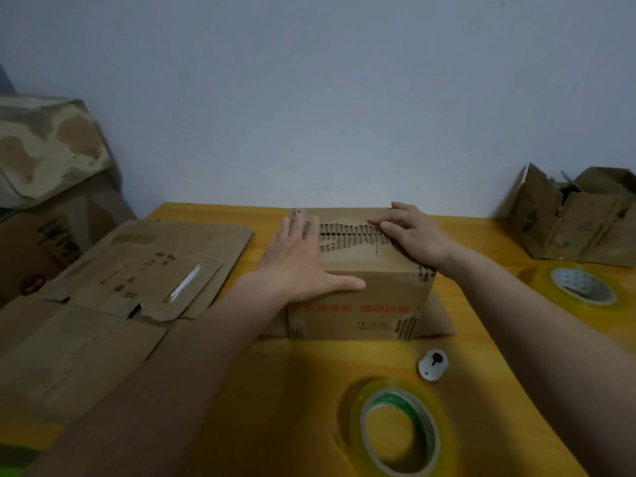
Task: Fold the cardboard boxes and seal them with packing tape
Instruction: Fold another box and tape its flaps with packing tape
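Both flat hands, left hand [296, 266] and right hand [409, 232], press the cardboard box [358, 297] flaps, gripping nothing; released untaped, they could spring up.

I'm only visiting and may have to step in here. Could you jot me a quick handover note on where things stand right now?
Left hand: flat and open, pressing the left part of the box top.
Right hand: fingers straight, pressing the top flaps by the center seam.
Box: folded up, standing mid-table; its torn top flaps are closed and held down, with no tape visible across the seam.
Tape: one roll lies near you, a second roll at far right.
Flattened boxes are stacked at left; an open box stands far right.
Done: this box is folded.
Left: tape its seam, then fold and seal the others.
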{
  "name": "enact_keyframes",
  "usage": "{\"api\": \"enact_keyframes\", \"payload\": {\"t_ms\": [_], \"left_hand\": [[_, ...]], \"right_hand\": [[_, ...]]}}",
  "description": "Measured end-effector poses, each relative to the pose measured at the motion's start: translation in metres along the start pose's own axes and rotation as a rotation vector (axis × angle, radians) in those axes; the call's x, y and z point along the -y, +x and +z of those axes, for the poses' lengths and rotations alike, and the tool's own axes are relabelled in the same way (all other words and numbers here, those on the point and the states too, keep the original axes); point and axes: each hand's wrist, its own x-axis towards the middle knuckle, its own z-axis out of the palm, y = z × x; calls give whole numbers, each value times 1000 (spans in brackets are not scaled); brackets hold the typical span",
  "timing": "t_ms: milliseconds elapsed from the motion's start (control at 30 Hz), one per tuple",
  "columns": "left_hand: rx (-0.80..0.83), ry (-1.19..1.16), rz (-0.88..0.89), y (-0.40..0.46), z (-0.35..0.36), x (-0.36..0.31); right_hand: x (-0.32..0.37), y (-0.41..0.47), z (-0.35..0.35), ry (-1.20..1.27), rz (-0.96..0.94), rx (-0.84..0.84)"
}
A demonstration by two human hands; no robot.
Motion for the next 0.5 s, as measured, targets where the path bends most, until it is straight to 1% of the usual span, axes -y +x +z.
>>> {"api": "enact_keyframes", "payload": {"t_ms": [33, 100, 233, 300, 433, 500], "left_hand": [[49, -31, 14, 0, 0, 1], [69, -5, 42, -1, 0, 2], [23, 140, 90, 0, 0, -1], [26, 176, 87, 2, 0, -10], [58, 148, 92, 4, 1, -24], [75, 129, 105, 3, -1, -23]], "right_hand": [[0, -1, 0, 56, 28, -4], [-1, -2, 2, 153, 84, -28], [-4, 3, 8, 62, 106, -30], [-4, 7, 9, 42, 121, -26], [-1, 1, 4, 37, 139, -6], [3, -10, -1, 50, 115, -22]]}}
